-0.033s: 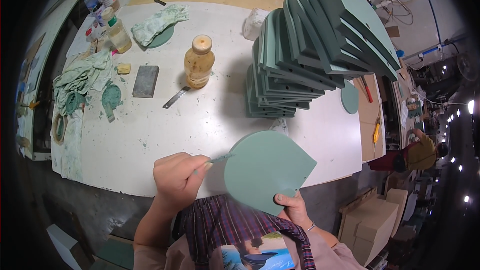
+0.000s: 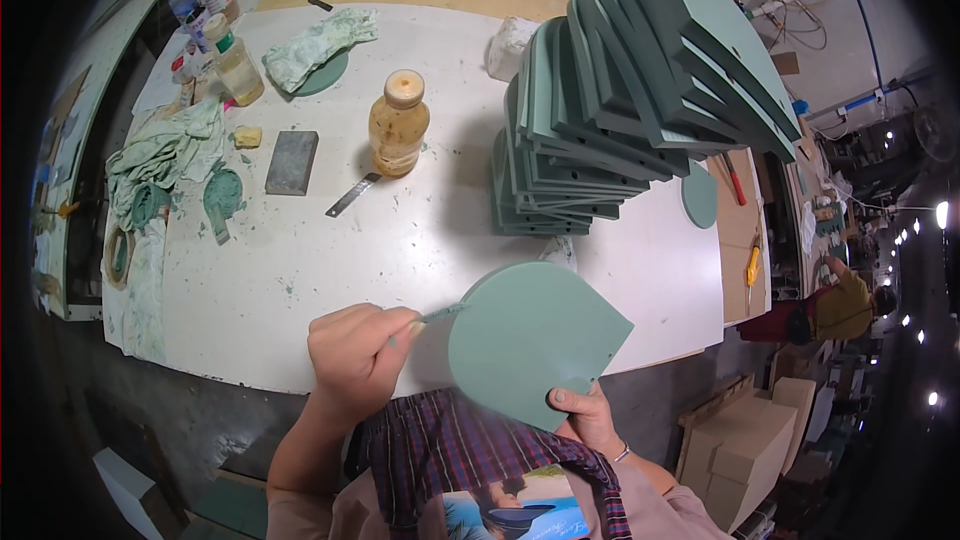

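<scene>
Green panel (image 2: pixel 535 340) has left hand (image 2: pixel 355 355) just leftward, pinching a slim tool (image 2: pixel 442 315) at its rim; right hand (image 2: pixel 594 422) grips its lower edge.

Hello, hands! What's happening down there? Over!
Left fingers pinch thin tool, tip at edge of green panel. Right fingers grip panel, thumb on top. Green stack beyond, not in the way.

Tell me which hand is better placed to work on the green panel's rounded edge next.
Probably the left hand: it grips a thin tool whose tip is at the rounded edge of the green panel. The right hand is occupied holding that panel, its thumb on the face.
</scene>
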Motion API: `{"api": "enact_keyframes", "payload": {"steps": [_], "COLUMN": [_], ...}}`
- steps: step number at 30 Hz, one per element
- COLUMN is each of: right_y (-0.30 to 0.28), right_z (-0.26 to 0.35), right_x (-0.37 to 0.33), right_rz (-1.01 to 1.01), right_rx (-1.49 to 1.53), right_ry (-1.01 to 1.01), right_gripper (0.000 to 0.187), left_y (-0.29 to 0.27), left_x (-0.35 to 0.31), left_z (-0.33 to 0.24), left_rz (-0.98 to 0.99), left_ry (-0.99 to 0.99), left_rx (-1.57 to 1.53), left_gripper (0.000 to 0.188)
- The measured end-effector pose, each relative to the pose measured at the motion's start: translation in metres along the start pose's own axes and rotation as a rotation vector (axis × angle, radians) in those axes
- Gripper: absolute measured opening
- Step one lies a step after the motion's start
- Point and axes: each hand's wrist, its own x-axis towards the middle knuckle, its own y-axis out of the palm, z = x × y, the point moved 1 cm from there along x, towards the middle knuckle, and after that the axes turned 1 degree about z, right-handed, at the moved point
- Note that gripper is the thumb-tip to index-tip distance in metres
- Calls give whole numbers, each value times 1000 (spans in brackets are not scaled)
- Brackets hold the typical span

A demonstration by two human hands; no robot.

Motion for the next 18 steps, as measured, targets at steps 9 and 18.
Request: {"api": "enact_keyframes", "payload": {"steps": [9,18], "right_y": [2,4], "right_z": [1,0], "right_x": [-1,-2], "right_rz": [2,-23], "right_rx": [1,38], "right_ry": [10,-20], "right_gripper": [55,53], "left_y": [-1,-2], "left_x": [2,-3], "left_z": [2,0], "left_rz": [-1,4], "left_ry": [69,-8], "left_rx": [82,-53], "left_gripper": [11,8]}}
